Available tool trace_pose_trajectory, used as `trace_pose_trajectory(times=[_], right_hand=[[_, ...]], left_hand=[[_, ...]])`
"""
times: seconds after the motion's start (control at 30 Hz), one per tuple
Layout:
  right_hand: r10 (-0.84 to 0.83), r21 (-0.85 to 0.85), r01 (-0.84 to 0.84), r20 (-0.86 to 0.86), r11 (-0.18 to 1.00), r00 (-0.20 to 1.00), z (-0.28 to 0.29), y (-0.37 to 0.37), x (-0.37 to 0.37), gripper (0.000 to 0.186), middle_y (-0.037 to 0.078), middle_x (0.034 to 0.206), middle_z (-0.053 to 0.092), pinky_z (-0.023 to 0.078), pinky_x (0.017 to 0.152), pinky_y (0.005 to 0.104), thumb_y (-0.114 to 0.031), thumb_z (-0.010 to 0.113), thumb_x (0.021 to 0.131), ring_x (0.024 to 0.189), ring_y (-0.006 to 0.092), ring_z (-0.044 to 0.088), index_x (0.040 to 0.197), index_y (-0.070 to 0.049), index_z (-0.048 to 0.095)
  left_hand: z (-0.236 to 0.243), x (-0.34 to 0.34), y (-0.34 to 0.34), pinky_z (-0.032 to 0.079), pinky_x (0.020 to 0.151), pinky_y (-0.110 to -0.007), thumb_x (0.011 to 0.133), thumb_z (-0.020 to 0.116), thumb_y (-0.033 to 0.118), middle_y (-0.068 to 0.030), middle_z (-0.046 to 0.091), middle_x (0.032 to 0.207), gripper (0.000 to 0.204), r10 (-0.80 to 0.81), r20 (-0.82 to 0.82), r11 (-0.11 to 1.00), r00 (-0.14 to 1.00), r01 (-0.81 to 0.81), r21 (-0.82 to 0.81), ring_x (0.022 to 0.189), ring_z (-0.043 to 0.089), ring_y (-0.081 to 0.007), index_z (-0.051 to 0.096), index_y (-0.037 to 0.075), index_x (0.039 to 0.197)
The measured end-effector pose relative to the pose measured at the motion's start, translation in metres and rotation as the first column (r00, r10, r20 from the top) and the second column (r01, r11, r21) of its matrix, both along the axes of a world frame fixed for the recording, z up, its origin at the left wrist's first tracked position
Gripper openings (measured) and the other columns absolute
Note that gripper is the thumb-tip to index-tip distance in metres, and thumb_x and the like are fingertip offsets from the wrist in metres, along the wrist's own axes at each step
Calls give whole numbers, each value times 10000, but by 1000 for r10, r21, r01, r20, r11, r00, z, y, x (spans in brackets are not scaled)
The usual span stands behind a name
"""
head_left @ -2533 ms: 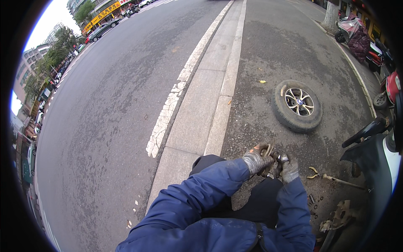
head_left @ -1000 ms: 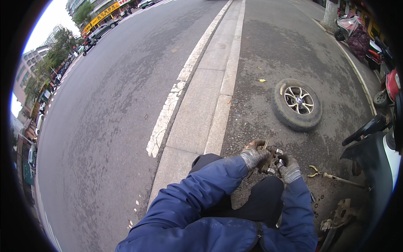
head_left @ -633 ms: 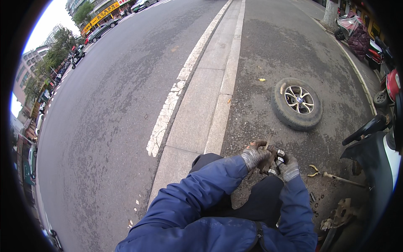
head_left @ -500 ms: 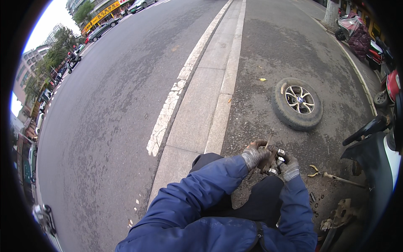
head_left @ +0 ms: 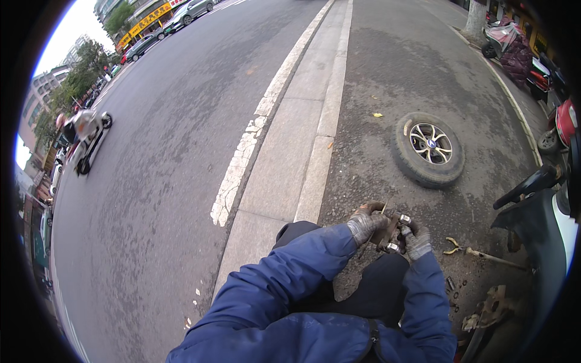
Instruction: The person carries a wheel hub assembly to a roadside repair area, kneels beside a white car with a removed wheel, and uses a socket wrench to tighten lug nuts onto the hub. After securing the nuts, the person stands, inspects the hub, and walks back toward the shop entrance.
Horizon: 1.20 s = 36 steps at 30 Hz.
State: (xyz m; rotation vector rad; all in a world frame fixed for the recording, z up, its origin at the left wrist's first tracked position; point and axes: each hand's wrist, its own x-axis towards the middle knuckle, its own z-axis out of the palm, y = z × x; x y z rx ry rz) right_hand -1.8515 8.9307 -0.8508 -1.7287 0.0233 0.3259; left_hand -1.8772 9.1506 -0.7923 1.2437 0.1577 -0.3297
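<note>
Close in front of the blue-sleeved arms, the left hand (head_left: 365,222) and right hand (head_left: 416,239), both in grimy work gloves, close from either side on a small rusty metal part (head_left: 387,230), each grip pressed around it. It sits between the two palms, just above the lap. Working it well likely means bracing it firmly with one hand while the other turns. To the right, on the pavement, lies a yellow-ended tool (head_left: 478,254); farther off rests a small wheel (head_left: 428,148).

one wheel (head_left: 430,149), two gloved hands (head_left: 390,230), one wrench (head_left: 481,254)
</note>
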Motion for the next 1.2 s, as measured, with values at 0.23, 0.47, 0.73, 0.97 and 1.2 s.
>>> trace_pose_trajectory(times=[0.23,0.47,0.73,0.97,1.2], right_hand=[[-116,11,120,-195,993,974,3,3,-3,217,25,632,554,403,403,242,-181,492,896,493,94,504,1049,-36,546],[-90,-94,73,-197,993,976,0,-1,0,225,45,581,536,355,320,269,-211,470,907,378,112,453,1029,-38,546],[-67,-13,66,-145,998,987,-5,-10,6,214,10,579,504,351,354,251,-223,529,889,428,90,441,1034,-66,537],[-32,77,32,-13,996,999,0,-7,6,272,11,518,474,333,306,277,-325,485,906,356,104,399,977,-72,553],[76,-76,-70,83,995,994,-6,-13,6,209,38,808,619,404,440,234,-211,540,885,534,73,504,993,-36,581]], left_hand=[[5,3,-21,483,741,-310,622,633,133,-109,574,967,564,11,-44,999,999,-13,-48,839,555,-180,485,-32,1141],[-9,6,-16,488,763,-326,663,658,123,-122,603,951,538,27,-29,989,999,-31,-147,843,583,-200,488,-15,1154],[-10,10,-22,484,761,-321,648,617,134,-113,574,975,574,28,-4,994,1000,-29,-102,854,563,-196,463,-39,1173],[0,6,-12,494,723,-310,647,620,128,-107,574,954,561,-1,39,988,999,7,-155,821,563,-186,468,-39,1160],[-1,8,-20,506,736,-322,637,619,88,-112,580,952,568,74,-77,990,994,-82,-116,829,576,-194,462,-45,1166]])
